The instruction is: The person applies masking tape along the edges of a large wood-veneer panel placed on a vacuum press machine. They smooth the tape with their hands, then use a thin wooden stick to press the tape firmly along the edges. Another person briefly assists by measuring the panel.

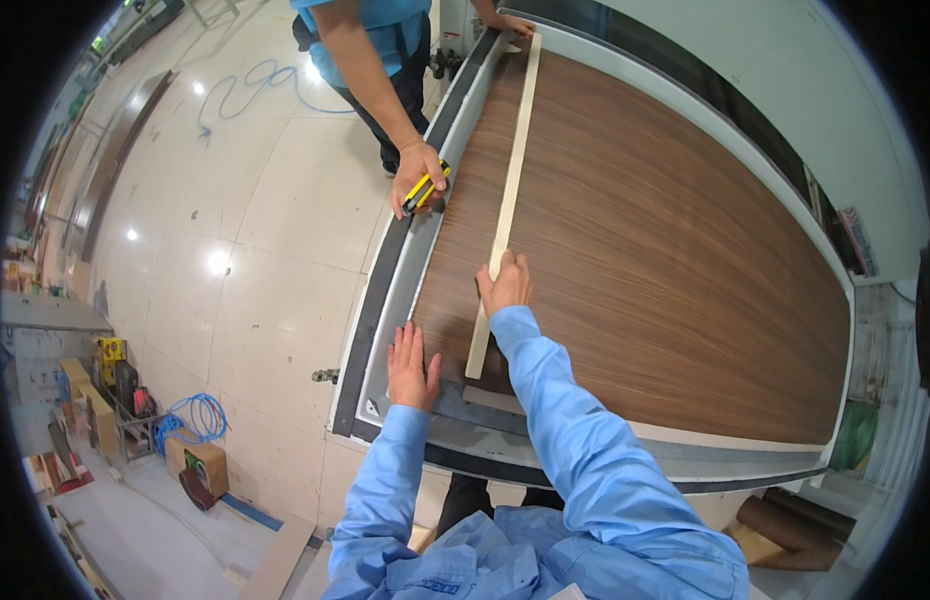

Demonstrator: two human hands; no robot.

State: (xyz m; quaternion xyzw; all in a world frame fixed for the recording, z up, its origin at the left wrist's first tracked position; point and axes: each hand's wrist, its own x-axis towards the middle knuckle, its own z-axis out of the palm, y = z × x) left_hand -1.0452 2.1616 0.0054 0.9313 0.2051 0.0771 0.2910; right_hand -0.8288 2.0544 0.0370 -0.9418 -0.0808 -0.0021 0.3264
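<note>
A long pale wooden strip (517,150) lies lengthwise over a brown wood-grain panel (675,240), near the panel's left side. My right hand (507,283) grips this strip toward its near end, thumb on the left and fingers bent over the right. My left hand (413,372) lies flat with fingers stretched, on the panel's near left edge beside the strip. Across from me, a co-worker in a blue shirt holds a yellow and black utility knife (426,186) at the panel's left edge. The co-worker's other hand (515,22) rests at the strip's far end.
A pale frame with a black rim (370,310) surrounds the panel, and a metal fitting (326,376) sticks out on its left. Coiled blue hose (192,418), boxes and tools are on the floor at lower left. Brown rolls (800,525) lie at lower right.
</note>
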